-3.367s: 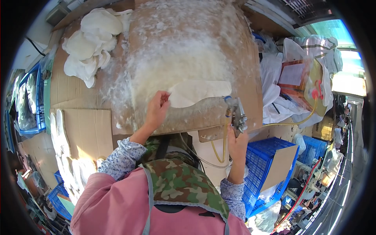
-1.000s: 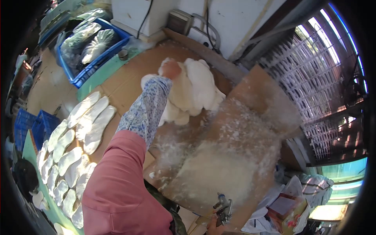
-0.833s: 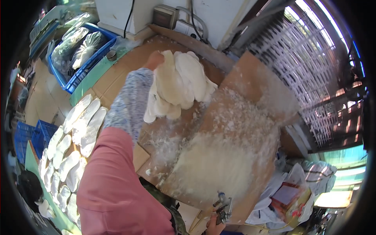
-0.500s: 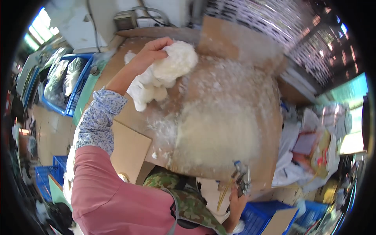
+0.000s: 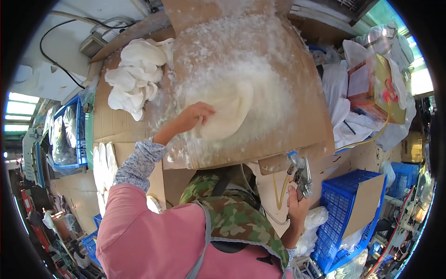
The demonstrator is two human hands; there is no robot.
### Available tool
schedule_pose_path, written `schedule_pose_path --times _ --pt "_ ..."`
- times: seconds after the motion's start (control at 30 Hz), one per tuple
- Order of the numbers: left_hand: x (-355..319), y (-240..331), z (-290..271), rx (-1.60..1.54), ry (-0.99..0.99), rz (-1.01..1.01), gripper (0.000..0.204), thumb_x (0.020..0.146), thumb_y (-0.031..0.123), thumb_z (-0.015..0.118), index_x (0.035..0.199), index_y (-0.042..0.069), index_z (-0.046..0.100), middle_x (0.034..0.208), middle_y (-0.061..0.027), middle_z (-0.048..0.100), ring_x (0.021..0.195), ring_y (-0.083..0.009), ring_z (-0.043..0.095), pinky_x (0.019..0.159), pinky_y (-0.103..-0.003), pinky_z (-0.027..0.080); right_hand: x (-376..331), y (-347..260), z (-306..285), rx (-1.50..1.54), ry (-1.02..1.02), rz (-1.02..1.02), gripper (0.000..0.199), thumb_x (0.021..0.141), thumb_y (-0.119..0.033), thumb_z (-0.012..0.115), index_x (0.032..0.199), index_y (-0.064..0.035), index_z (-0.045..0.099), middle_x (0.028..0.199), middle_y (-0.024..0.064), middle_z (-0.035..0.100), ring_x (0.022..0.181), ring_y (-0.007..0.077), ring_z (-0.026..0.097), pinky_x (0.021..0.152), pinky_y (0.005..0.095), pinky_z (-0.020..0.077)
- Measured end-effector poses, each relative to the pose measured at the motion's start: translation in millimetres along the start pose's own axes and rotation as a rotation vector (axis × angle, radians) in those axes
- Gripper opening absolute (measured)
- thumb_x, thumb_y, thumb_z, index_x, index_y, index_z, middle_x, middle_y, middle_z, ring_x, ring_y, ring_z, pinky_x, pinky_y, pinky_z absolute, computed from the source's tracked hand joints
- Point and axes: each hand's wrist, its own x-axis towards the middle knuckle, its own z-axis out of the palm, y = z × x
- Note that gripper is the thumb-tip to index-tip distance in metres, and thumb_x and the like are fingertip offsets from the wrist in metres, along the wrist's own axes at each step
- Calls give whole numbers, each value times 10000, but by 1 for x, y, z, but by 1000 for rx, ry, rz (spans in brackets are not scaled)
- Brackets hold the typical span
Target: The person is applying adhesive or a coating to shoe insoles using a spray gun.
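Note:
On the fibre-covered cardboard [image 5: 306,125], a soft white oval pad [image 5: 227,114] lies with its right edge curled up. My left hand [image 5: 193,116] has its fingers bent closed at the pad's left edge, seemingly pinching it. Low on the right, beyond the cardboard's near edge, my right hand [image 5: 297,207] is wrapped round a metal spray gun [image 5: 304,176] with a blue fitting and a yellow hose. To the left of the cardboard, a loose heap of white pads [image 5: 137,74] overlaps itself.
White pieces [image 5: 104,165] stand beside my left forearm. A blue basket [image 5: 341,209] with a cardboard sheet is at lower right. Farther right, a metal can [image 5: 371,88] with a yellow hose sits among white bags. A blue crate [image 5: 79,135] holds bagged items at left.
My left hand has come down from above the heap to the middle of the cardboard, where the pad now lies. The view has shifted. The right hand still holds the spray gun.

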Motion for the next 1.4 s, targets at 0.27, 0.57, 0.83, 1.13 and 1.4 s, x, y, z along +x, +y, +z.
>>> schedule_pose_path --times 0.27,0.57,0.83,1.13,1.4 --pt "-28 37 83 588 188 -5 480 718 -25 494 1181 86 554 1357 -163 434 1269 -367 382 1058 -491 290 10 -3 8 -60 -67 -64 111 869 -90 624 865 14 587 608 -35 392 553 70 334 489 264 290" --pt "-22 18 88 522 352 -8 631 732 -58 495 1343 88 436 1326 -218 428 1163 -381 470 941 -433 428 20 -12 21 -76 -195 -92 202 866 -80 621 1054 -8 641 643 -32 437 576 66 367 525 251 334" --pt "46 76 10 -843 290 -415 505 796 10 454 1300 27 443 1168 -120 559 1001 -224 559 787 -386 503 22 -14 10 -57 -172 -60 210 873 -97 619 1058 -1 639 640 -24 442 569 76 372 530 250 346" --pt "124 153 57 -1427 121 -306 515 851 53 457 1359 25 381 1303 -148 491 1104 -307 540 866 -367 499 15 3 -1 32 -125 -12 238 855 -74 618 1079 8 627 694 -6 510 633 76 409 583 247 378" --pt "63 109 117 -1620 343 -546 463 914 123 440 1357 5 381 1316 -174 488 1202 -323 490 901 -397 481 10 15 -14 19 -65 21 225 854 -97 620 1052 11 613 655 -3 447 611 96 382 559 265 361"
